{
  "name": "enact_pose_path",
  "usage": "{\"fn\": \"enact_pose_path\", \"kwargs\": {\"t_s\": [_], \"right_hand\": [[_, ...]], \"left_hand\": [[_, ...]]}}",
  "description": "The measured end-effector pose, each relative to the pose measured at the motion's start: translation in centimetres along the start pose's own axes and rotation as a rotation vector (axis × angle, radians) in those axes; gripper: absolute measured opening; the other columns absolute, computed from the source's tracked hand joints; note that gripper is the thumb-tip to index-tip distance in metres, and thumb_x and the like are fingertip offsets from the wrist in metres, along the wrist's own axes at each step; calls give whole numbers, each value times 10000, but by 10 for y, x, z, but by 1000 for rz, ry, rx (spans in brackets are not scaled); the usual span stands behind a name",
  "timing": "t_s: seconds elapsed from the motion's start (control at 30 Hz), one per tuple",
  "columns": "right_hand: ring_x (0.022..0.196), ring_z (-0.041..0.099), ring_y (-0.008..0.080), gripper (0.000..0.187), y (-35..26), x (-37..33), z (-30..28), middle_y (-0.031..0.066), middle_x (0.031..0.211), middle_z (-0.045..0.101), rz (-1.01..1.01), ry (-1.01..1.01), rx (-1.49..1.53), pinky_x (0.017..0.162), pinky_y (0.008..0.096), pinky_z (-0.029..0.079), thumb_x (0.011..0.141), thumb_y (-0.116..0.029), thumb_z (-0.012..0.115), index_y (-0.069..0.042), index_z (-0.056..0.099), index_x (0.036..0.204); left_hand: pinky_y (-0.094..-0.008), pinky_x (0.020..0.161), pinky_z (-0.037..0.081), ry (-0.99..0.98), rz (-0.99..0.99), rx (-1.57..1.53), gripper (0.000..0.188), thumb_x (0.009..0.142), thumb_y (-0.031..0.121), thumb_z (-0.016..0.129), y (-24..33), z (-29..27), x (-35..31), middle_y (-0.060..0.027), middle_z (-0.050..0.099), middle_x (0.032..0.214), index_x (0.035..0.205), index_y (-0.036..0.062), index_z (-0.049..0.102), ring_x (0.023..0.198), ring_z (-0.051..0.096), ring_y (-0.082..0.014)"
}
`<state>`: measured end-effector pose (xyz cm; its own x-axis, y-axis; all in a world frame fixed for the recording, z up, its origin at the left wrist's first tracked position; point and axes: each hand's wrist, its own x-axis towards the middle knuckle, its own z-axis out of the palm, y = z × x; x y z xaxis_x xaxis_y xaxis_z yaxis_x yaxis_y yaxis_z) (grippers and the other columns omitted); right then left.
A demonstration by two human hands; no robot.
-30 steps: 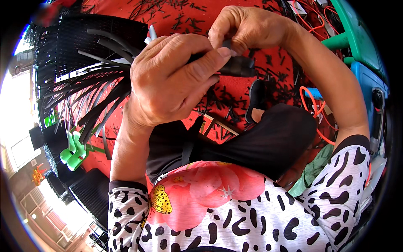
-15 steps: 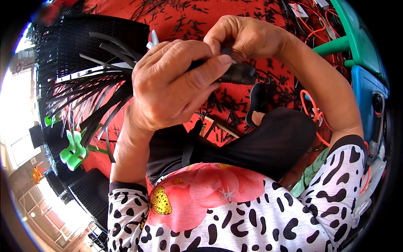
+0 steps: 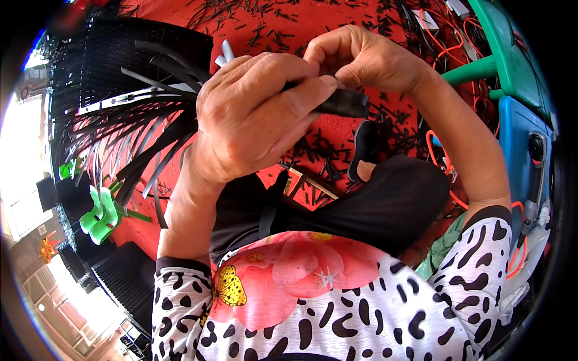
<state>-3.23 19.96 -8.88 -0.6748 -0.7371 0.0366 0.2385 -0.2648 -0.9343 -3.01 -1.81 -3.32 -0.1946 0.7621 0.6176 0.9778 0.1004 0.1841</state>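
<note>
My left hand (image 3: 250, 117) is wrapped round a bundle of flat black strips (image 3: 346, 103). The strips' short, compact end sticks out past my thumb, while their long loose ends fan out to the left behind my wrist. Close by the left thumb tip, my right hand (image 3: 370, 60) has its thumb and forefinger pinched together just above the bundle's short end. Whatever lies between those fingertips is hidden. A pale grey strip end (image 3: 226, 49) pokes up behind my left knuckles.
Short black offcuts (image 3: 325, 144) litter the red floor covering (image 3: 259, 36). Black woven panelling (image 3: 138, 51) and a bright green plastic piece (image 3: 99, 213) lie to the left. At right are a green frame (image 3: 512, 54), a blue box (image 3: 512, 129) with a handheld tool (image 3: 533, 174), and orange cords (image 3: 442, 153).
My right hand has shifted slightly right, and its fingertips have drawn up off the bundle. My left hand has moved a little to the right, still round the strips.
</note>
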Motion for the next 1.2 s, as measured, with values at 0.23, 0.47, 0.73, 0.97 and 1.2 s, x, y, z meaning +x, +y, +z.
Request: {"fn": "enact_pose_path", "kwargs": {"t_s": [0.23,0.47,0.73,0.97,1.2], "right_hand": [[840,589,58,319,4,-7,11,13,942,642,-115,83,40,763,200,468,820,-103,634,26,597,1109],[845,609,92,309,5,-25,37,35,977,651,-149,322,-46,740,220,489,862,-147,629,20,592,1118],[851,613,250,329,-7,-33,129,90,916,623,-589,888,-1294,761,339,487,709,-127,783,-42,627,985],[860,564,218,236,-1,-22,149,42,899,586,-647,1005,-1788,785,358,384,683,-68,747,-79,614,878],[830,603,288,160,17,-24,186,88,887,609,-872,952,-1616,730,409,433,728,-7,699,-27,583,836]], "left_hand": [[-302,564,468,6,-20,-9,440,560,54,774,2,1,-2,-108,625,865,987,16,677,663,601,-223],[-305,561,469,-8,-102,-86,389,582,30,771,10,-5,-1,-96,620,848,960,27,680,664,606,-227],[-342,596,490,18,-178,-105,325,603,56,758,19,-7,-6,-70,622,853,914,45,665,718,624,-273],[-393,570,483,64,-172,-108,209,650,124,726,26,-6,-14,-48,568,792,846,93,662,704,613,-284],[-389,625,505,34,-162,-142,274,665,96,696,33,-12,-24,-60,618,837,938,85,675,758,633,-291]]}}
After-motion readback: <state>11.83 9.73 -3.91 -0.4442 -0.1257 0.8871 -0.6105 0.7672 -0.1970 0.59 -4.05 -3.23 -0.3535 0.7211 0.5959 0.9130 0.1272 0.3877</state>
